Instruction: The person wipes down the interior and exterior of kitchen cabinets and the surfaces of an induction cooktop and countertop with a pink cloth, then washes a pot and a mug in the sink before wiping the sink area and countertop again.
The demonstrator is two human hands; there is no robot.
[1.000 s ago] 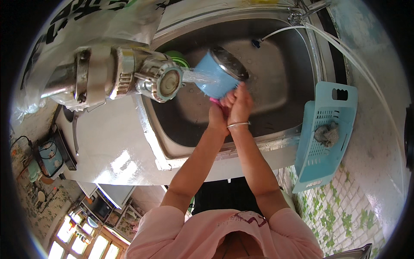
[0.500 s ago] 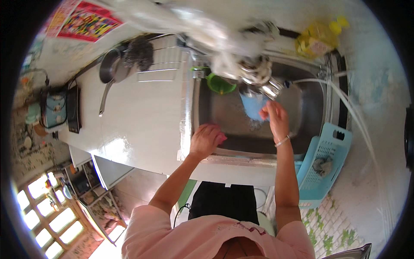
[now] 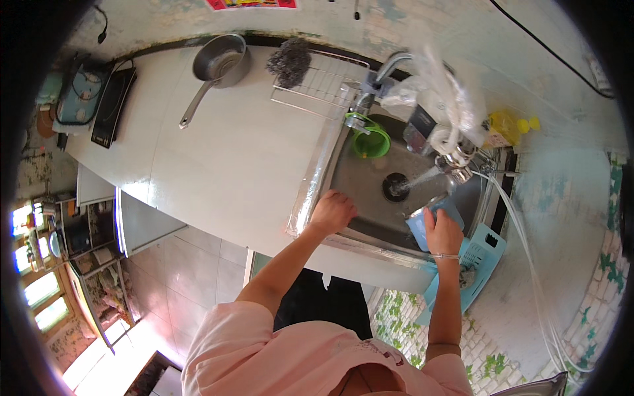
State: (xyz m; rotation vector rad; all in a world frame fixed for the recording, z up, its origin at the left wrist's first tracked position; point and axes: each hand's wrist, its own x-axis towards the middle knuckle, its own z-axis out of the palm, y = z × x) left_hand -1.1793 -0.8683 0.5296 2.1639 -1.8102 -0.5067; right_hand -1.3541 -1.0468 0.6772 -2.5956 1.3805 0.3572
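My right hand (image 3: 444, 232) grips a blue mug (image 3: 417, 228) and holds it tilted over the right front part of the steel sink (image 3: 366, 228). A stream of water (image 3: 422, 178) runs from the tap (image 3: 460, 165) toward the drain (image 3: 395, 187), passing beyond the mug. At the sink's front left corner my left hand (image 3: 333, 212) rests with its fingers curled down over the edge. Whatever lies under those fingers is hidden. A green strainer (image 3: 371, 142) hangs at the back left of the sink.
Left of the sink, a saucepan (image 3: 223, 61), a grey scrubber (image 3: 289, 63) and a wire rack (image 3: 317, 82) lie on the white counter (image 3: 218, 152). Behind stand clear plastic wrapping (image 3: 462, 105) and a yellow bottle (image 3: 505, 127). A light-blue basket (image 3: 484, 254) hangs at right.
The mug has moved from under the tap toward the front of the sink, and the stream now shows. The pink thing under my left hand is no longer visible. My view has shifted.
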